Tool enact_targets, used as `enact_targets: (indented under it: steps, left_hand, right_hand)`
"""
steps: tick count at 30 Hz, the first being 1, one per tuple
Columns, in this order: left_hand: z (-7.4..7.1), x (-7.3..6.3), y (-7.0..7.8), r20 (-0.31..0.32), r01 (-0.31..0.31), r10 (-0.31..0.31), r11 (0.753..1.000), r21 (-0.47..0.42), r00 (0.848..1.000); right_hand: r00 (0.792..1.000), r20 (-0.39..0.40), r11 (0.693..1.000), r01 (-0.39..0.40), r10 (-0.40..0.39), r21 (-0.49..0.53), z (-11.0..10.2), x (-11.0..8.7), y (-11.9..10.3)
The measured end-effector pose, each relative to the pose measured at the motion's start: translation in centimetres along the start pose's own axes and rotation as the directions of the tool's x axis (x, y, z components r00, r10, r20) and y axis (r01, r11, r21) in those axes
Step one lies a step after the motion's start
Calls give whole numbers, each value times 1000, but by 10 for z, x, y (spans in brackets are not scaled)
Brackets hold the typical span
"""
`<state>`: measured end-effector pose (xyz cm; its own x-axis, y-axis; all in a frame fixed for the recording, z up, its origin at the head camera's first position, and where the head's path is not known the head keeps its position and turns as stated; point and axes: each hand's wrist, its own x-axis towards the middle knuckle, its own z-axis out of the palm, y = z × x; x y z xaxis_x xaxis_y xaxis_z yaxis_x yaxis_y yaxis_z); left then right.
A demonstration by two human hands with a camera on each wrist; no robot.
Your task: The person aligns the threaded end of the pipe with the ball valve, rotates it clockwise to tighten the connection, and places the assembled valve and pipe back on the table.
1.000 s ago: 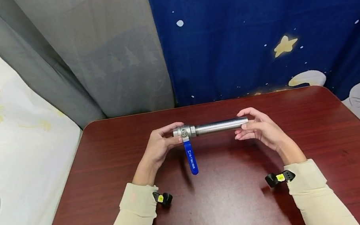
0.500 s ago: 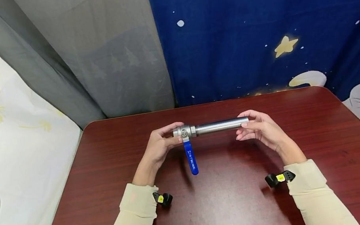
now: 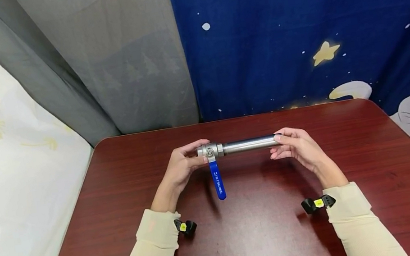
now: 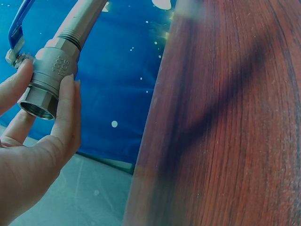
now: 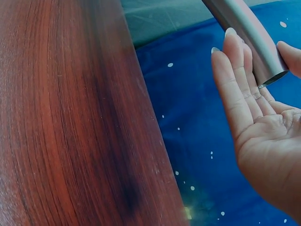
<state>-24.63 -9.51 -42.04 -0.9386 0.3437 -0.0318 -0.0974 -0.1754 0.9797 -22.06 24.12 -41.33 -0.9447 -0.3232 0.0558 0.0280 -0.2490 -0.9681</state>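
My left hand (image 3: 178,165) grips a steel ball valve (image 3: 214,148) by its left end, thumb in front and fingers behind. The valve's blue lever handle (image 3: 218,180) points toward me. From the right side of the valve runs a straight steel pipe (image 3: 249,144), its threaded end seated in the valve's hex nut. Thumb and fingers of my right hand (image 3: 299,145) hold the pipe's free end. Close up in the left wrist view, the open hex mouth (image 4: 38,103) of the valve faces the palm. The right wrist view shows the pipe's hollow end (image 5: 273,77) between thumb and fingers.
Both hands hold the assembly level over a reddish-brown wooden table (image 3: 257,237), near its far edge. Behind the table hang a grey curtain (image 3: 128,68) and a blue starry curtain (image 3: 256,45). Small black wrist cameras sit at both cuffs.
My right hand's thumb has slid up onto the front of the pipe's end, and its index finger has come down a little. Valve and left hand look nearly unmoved.
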Motion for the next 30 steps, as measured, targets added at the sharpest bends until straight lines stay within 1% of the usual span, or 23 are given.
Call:
enact_targets:
  steps: [8, 15, 19, 23, 27, 30]
  left_hand:
    - [1, 1, 2, 1, -1, 1, 1000, 5, 1000]
    - [1, 0, 2, -6, 10, -10, 1000, 14, 1000]
    - [2, -1, 1, -12, 18, -18, 1000, -5, 1000]
    - [2, -1, -1, -17, 23, -23, 1000, -13, 1000]
    - [1, 0, -1, -19, 27, -27, 1000, -9, 999]
    - [1, 1, -1, -17, 29, -29, 1000, -6, 999]
  right_hand:
    - [997, -67, 999, -29, 27, -39, 1, -1, -2]
    - [996, -86, 997, -35, 30, -66, 1, -1, -2]
    - [997, -79, 995, -31, 24, -91, 2, -1, -1]
    - [999, -48, 994, -3, -2, -108, 2, -2, -1]
    - [999, -20, 996, 27, -29, -89, 2, -2, -2]
    - [999, -16, 996, 28, -29, -85, 1, -2, -2]
